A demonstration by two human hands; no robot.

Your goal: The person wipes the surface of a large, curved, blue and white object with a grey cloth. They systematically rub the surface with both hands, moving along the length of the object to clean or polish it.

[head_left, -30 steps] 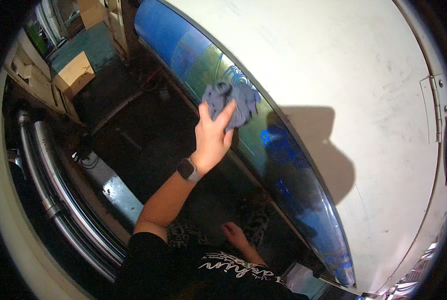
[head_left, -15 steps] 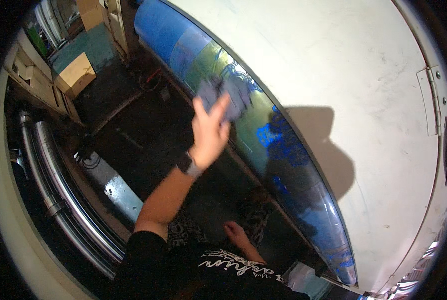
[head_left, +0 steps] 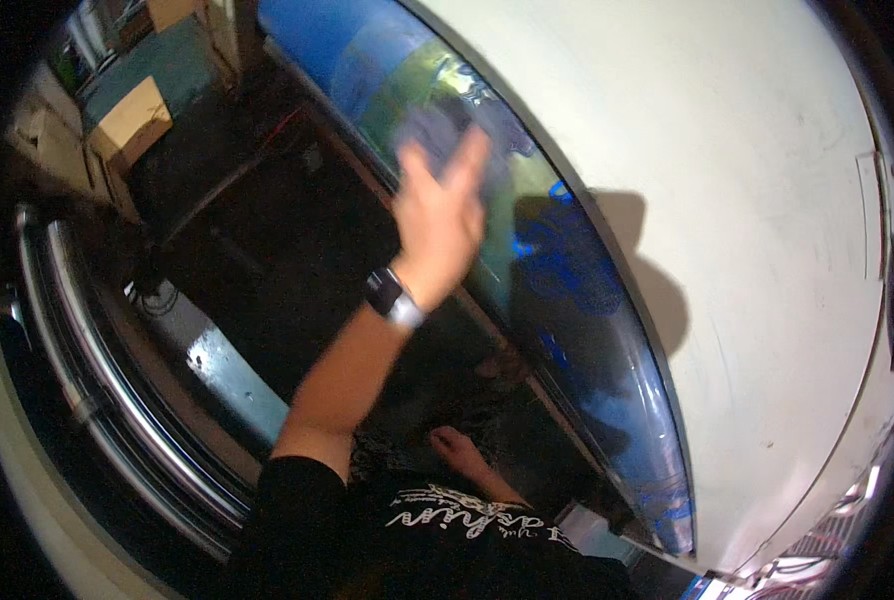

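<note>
My left hand (head_left: 439, 225), with a watch at the wrist, is pressed over a grey-blue cloth (head_left: 429, 128) against a long curved cylinder (head_left: 537, 215). The cloth is smeared by motion, and part of it is hidden behind my fingers. Blue, yellow-green and dark patterned areas cover the shiny cylinder surface, with a bright wet-looking patch beside the cloth. Low in front of my body, away from the cylinder, my right hand (head_left: 453, 446) hangs with its fingers loosely curled; nothing shows in it.
A large off-white panel (head_left: 747, 120) borders the cylinder on the right and carries my shadow. Steel rollers (head_left: 107, 350) run along the left, beside a grey metal plate (head_left: 232, 375). Cardboard (head_left: 132, 115) lies at the far left. A narrow rail edges the cylinder's left side.
My left hand and the cloth have shifted slightly along the cylinder, away from my body. My whole view has moved a little. My right hand stays low and curled.
</note>
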